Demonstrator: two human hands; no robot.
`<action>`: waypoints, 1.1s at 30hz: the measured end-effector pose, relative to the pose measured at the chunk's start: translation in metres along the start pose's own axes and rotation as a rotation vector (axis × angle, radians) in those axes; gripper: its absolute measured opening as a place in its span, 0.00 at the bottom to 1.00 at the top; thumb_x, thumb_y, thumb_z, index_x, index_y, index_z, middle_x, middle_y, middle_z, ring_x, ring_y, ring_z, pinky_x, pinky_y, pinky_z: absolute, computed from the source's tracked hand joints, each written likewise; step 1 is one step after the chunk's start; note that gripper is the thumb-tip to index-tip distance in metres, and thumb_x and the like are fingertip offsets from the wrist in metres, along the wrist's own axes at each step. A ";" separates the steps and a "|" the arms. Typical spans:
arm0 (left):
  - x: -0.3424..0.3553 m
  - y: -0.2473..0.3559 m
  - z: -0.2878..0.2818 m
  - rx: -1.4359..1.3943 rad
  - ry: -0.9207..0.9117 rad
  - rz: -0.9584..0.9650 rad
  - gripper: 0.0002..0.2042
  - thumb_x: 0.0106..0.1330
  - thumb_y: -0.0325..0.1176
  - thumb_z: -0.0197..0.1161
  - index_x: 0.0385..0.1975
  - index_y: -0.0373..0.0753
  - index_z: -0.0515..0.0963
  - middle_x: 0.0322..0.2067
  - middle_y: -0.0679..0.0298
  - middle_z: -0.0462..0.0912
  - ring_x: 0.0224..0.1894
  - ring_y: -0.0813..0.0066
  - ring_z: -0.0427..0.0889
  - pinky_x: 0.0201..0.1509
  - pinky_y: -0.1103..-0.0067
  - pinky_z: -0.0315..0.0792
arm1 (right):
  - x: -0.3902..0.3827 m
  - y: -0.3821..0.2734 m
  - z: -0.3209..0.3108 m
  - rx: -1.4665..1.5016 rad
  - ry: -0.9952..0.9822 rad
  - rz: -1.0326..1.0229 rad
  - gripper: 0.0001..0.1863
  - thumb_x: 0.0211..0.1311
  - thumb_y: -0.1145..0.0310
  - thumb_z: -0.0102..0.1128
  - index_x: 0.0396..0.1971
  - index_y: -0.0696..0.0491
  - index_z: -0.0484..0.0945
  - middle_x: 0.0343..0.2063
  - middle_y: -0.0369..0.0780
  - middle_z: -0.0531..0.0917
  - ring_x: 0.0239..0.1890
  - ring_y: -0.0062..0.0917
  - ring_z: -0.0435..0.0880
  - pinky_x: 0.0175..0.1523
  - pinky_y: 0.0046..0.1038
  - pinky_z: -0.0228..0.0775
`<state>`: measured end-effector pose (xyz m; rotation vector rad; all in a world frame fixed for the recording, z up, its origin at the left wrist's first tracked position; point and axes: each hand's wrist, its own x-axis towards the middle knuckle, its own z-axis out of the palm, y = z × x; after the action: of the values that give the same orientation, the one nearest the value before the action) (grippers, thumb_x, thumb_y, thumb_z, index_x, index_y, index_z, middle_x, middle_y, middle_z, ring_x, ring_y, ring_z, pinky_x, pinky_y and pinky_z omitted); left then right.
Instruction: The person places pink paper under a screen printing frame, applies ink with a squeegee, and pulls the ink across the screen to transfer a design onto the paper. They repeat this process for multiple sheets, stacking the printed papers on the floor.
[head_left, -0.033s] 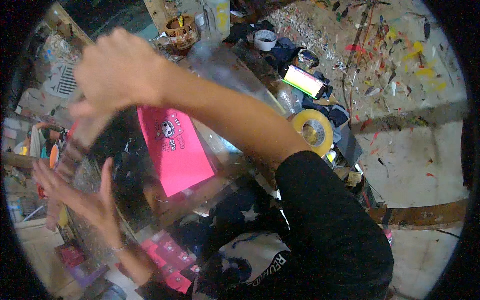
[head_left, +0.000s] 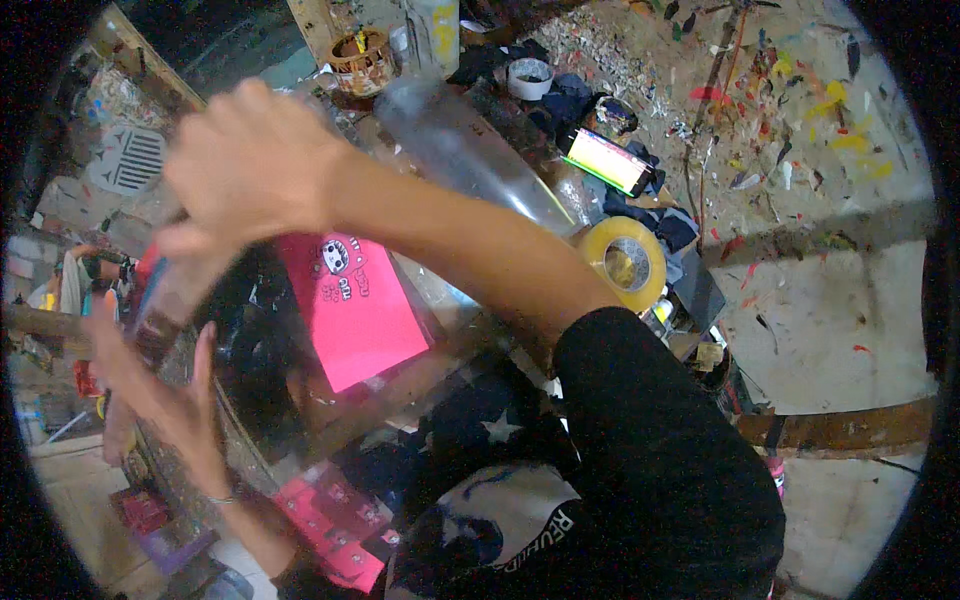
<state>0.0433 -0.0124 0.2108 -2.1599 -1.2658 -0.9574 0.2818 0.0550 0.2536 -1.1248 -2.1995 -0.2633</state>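
My right hand [head_left: 245, 170] is closed around one end of a long, blurred bar [head_left: 160, 335], which slants down toward the lower left over a dark, glossy surface [head_left: 250, 340]. My left hand [head_left: 170, 400] is open beside the bar, thumb raised and fingers stretched; blur hides whether it touches it. A pink sheet [head_left: 365, 340] with a black cartoon print lies to their right, partly hidden under my right forearm.
A tape roll [head_left: 598, 245], a lit-screen device [head_left: 607, 160], dark cloths [head_left: 670, 225], a stained pot [head_left: 358, 68] and a clear sheet [head_left: 460, 145] crowd the work area. Pink printed pieces [head_left: 325, 515] lie low centre; a paint-spattered surface [head_left: 800, 320] is at right.
My right hand has moved slightly down and to the right, carrying the blurred bar. My left hand has shifted slightly to the right.
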 end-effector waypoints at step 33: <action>-0.171 0.000 0.083 -0.438 -0.568 -0.285 0.21 0.48 0.32 0.81 0.39 0.34 0.78 0.36 0.54 0.77 0.43 0.51 0.76 0.49 0.63 0.71 | -0.213 -0.053 0.107 0.124 -0.177 0.196 0.27 0.57 0.57 0.68 0.50 0.61 0.77 0.49 0.52 0.80 0.57 0.46 0.77 0.69 0.51 0.61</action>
<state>0.0132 -0.0525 0.0272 -2.7762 -1.8001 -0.8067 0.2825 -0.0691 0.0428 -1.3254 -2.2019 0.0587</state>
